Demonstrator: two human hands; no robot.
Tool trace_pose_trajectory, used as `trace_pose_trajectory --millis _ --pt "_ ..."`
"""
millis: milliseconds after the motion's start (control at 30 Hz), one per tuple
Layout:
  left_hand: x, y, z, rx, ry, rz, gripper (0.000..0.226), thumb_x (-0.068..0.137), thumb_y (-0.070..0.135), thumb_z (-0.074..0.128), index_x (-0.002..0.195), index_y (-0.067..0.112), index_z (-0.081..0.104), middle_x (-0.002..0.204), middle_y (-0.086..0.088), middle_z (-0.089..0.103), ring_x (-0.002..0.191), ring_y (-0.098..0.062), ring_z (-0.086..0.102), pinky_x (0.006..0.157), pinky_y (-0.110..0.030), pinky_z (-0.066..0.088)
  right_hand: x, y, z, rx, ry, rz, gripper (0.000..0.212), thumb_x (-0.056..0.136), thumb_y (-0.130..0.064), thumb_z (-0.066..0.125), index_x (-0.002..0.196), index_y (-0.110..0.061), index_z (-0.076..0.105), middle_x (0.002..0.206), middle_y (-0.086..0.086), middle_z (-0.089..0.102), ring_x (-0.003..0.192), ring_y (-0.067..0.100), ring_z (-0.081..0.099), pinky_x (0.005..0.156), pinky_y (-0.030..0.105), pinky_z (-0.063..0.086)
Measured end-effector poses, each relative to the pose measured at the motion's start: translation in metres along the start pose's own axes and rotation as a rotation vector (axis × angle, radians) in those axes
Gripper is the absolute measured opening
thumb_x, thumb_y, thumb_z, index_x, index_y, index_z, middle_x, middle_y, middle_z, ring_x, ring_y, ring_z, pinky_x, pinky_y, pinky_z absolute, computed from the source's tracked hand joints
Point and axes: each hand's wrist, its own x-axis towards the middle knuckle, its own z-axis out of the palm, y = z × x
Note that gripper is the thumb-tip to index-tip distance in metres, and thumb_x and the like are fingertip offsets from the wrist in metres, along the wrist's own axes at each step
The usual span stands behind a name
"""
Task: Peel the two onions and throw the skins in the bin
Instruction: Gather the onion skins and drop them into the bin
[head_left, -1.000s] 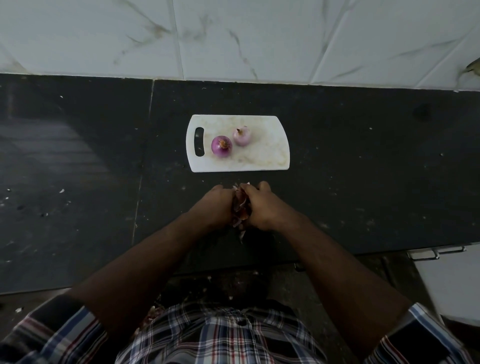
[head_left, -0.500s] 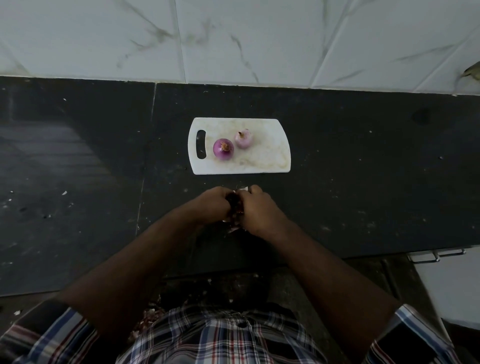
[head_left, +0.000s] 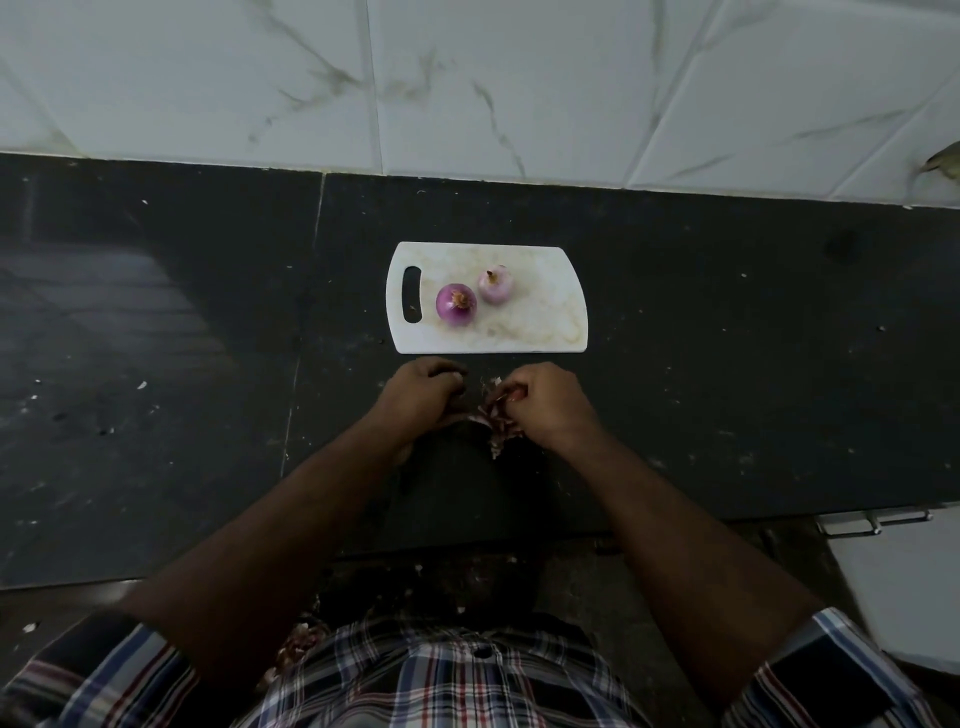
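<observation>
Onions (head_left: 456, 304) lie peeled on the cutting board (head_left: 540, 322).

Purple onions (head_left: 456, 304) on white board (head_left: 540, 317), black counter (head_left: 727, 364)

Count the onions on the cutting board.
2. A darker purple round onion sits near the white plastic cutting board's handle slot; a paler pink onion sits just right and behind it. None looks hidden.

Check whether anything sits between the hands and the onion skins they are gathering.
Nothing visible does: the right hand already grips the onion skins, and the left hand is beside them on the counter. No bin is in view.
</observation>
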Motion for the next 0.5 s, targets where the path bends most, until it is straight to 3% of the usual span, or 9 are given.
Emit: trace_pose_trajectory --millis 100,167,233,367,500 --pt "0.001 0.001 0.01 -0.309 -0.049 -0.034 0.028 0.102 0.024 0.051 0.116 0.006 0.067 0.115 -0.018 0.071 0.087 -0.023 0.07 0.065 -0.032 0.058 -0.006 -0.014 -0.011 0.164 0.037 -0.054 0.024 0.083 -0.007 0.07 0.102 -0.02 0.078 0.093 0.001 0.076 0.08 0.012 0.069 0.076 0.03 0.059" --pt "0.0 0.004 0.015 -0.576 -0.214 -0.146 0.035 0.099 0.036 0.051 0.111 0.009 0.068 0.109 -0.013 0.072 0.089 -0.025 0.07 0.075 -0.037 0.057 -0.011 -0.029 -0.013 0.216 0.019 -0.127 0.026 0.082 -0.005 0.069 0.102 -0.019 0.078 0.093 0.001 0.076 0.08 0.012 0.069 0.076 0.029 0.059" --pt "-0.003 0.005 0.021 -0.792 -0.329 -0.24 0.033 0.096 0.04 0.051 0.097 0.014 0.07 0.095 -0.007 0.072 0.084 -0.022 0.069 0.078 -0.034 0.054 -0.015 -0.044 -0.01 0.195 0.006 -0.178 0.029 0.083 -0.004 0.066 0.105 -0.019 0.077 0.102 0.0 0.075 0.082 0.01 0.068 0.075 0.022 0.056" --pt "0.003 -0.002 0.029 -1.024 -0.342 -0.201 0.03 0.098 0.029 0.039 0.083 0.014 0.061 0.086 -0.003 0.061 0.083 -0.017 0.063 0.078 -0.03 0.052 -0.019 -0.062 0.0 -0.077 0.031 -0.242 0.031 0.09 -0.012 0.056 0.118 -0.018 0.068 0.117 0.005 0.065 0.108 0.021 0.059 0.094 0.035 0.05" --pt "0.005 0.003 0.03 -1.109 -0.281 -0.116 0.031 0.1 0.023 0.037 0.081 0.013 0.058 0.088 -0.004 0.06 0.084 -0.021 0.062 0.077 -0.031 0.055 -0.025 -0.064 0.01 -0.176 0.097 -0.231 0.036 0.094 -0.035 0.046 0.119 -0.018 0.065 0.12 0.006 0.062 0.117 0.025 0.05 0.1 0.049 0.044"
